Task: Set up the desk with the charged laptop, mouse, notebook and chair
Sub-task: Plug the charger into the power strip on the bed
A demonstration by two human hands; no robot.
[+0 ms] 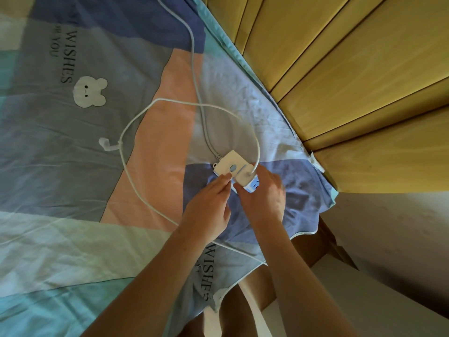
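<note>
A white power strip (228, 164) with a round grey button lies on the patchwork bed sheet (73, 117). Its thick grey cord (194, 69) runs up the bed and out of the frame's top. A white charger block (245, 175) sits plugged into the strip. My right hand (263, 194) is closed around that block. My left hand (209, 203) presses its fingertips on the strip's near edge. The charger's thin white cable (136, 117) loops over the sheet, with a cable tie (107, 144) on it, and passes under my left wrist.
A yellow padded headboard (340, 69) rises along the right of the bed. A pale wall (401, 239) stands at lower right. The sheet's corner hangs over the bed edge near my legs (233, 310). No laptop, mouse, notebook or chair shows.
</note>
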